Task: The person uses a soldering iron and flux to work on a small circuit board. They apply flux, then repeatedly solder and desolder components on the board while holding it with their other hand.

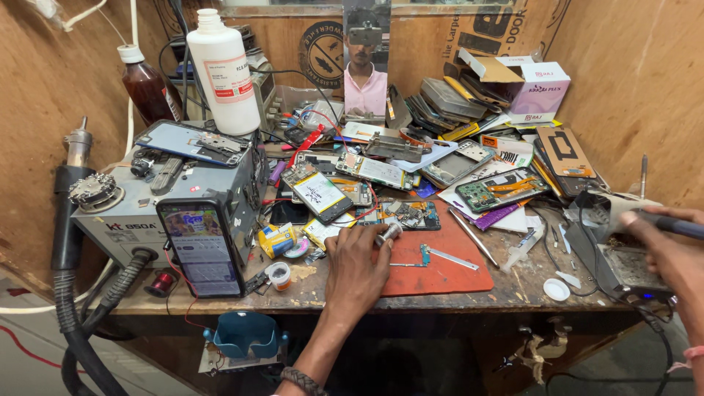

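The person's left hand [357, 270] reaches forward from the bottom of the view, palm down, with the back of the hand facing up. Its fingers are curled and pinched together at the tips. A dark band sits on the left wrist. The right hand [664, 246] comes in from the right edge, its fingers closed in a grip. A pink band shows on the right wrist.

My left hand [357, 265] rests on the red mat [440, 273], pinching a small metal piece [389, 235]; my right hand [671, 246] grips a dark tool handle [678, 226].
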